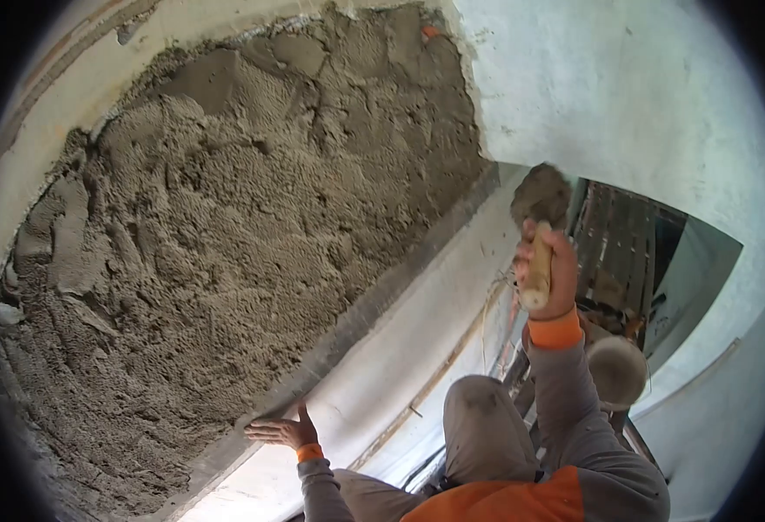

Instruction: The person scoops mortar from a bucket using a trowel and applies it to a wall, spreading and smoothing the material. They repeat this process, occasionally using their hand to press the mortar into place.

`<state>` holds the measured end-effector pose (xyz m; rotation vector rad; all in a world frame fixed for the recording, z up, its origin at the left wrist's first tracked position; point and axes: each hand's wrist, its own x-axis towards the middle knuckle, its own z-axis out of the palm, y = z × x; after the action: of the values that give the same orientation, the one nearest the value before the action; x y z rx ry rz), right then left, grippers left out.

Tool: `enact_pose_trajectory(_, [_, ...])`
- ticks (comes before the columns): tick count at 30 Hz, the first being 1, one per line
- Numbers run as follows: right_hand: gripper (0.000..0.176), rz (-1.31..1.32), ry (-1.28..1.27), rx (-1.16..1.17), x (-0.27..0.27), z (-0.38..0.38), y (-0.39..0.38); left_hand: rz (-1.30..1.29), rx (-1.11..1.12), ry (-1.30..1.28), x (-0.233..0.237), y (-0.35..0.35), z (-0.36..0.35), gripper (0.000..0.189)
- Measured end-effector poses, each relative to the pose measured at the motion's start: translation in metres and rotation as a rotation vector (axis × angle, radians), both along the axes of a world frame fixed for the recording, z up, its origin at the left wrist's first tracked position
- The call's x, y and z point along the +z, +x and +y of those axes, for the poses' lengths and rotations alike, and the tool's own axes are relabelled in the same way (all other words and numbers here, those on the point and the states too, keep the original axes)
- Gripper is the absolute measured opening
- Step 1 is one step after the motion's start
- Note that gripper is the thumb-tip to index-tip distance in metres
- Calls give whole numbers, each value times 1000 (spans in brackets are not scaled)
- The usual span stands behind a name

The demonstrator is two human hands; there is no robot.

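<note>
My right hand [553, 265] is closed round the wooden handle [536, 274] of a trowel. A lump of wet mortar [541, 193] covers the trowel's blade, held up beside the wall's lower right corner. My left hand [287, 431] has its fingers stretched out and lies against the grey strip [339, 344] along the lower edge of the plastered patch. Rough, wet grey mortar [226, 200] fills that wide patch, with smoother smears near its top and left edges.
Pale smooth wall [608, 87] surrounds the patch at the upper right. A round bucket [615, 372] stands to the right of my right forearm. Behind it, wooden planks [613, 239] show through an opening. My bent knee [485, 418] is below the ledge.
</note>
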<state>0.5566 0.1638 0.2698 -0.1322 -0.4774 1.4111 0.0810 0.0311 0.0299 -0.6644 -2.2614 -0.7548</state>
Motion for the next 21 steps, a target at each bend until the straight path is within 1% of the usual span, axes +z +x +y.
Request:
enact_pose_trajectory(2, [20, -18, 58, -209, 36, 29, -11, 116, -15, 32, -1, -2, 1, 136])
enact_pose_trajectory(3, [18, -24, 83, -314, 54, 46, -15, 99, -42, 50, 0, 0, 1, 135])
enact_pose_trajectory(5, [19, -54, 189, -642, 87, 98, -23, 58, -35, 39, 0, 3, 2, 135])
enact_pose_trajectory(6, [25, -23, 160, -744, 108, 128, -26, 38, -31, 33, -1, 2, 2, 135])
enact_pose_trajectory(7, [31, -99, 157, -950, 118, 180, -23, 144, -33, 2, -8, -6, 2, 134])
enact_pose_trajectory(8, [38, -173, 98, -1170, 133, 234, -20, 123, -34, -3, -9, -6, 2, 134])
enact_pose_trajectory(9, [56, -244, 12, -1399, 159, 252, -25, 103, -36, -5, -8, -6, 3, 134])
enact_pose_trajectory(11, [72, -565, -115, -1263, 192, 295, -26, 17, -33, -8, -13, -9, 3, 134])
enact_pose_trajectory(12, [57, -627, -257, -1352, 210, 321, -35, -2, -22, -17, -10, -6, 3, 134])
enact_pose_trajectory(13, [50, -847, -279, -1217, 224, 311, -44, -19, -14, -28, -5, 0, 3, 134])
enact_pose_trajectory(14, [45, -998, -220, -1088, 231, 313, -47, -33, -8, -45, -1, 3, 2, 134])
enact_pose_trajectory(15, [40, -1143, -150, -959, 238, 314, -51, 27, -21, -49, 1, 4, 1, 134])
enact_pose_trajectory(16, [37, -1218, 4, -846, 242, 326, -53, 31, -17, -46, 2, 1, 0, 135])
enact_pose_trajectory(18, [41, -1118, 307, -736, 213, 280, -82, 23, -26, -36, -5, -2, 1, 137])
enact_pose_trajectory(19, [38, -1045, 408, -810, 195, 266, -103, 42, -37, -34, -8, -5, 1, 136])
enact_pose_trajectory(20, [36, -971, 510, -882, 180, 261, -115, 2, -38, -29, -8, -2, 7, 136])
enact_pose_trajectory(21, [33, -914, 496, -751, 169, 260, -113, -35, -32, -35, -7, -2, 5, 136])
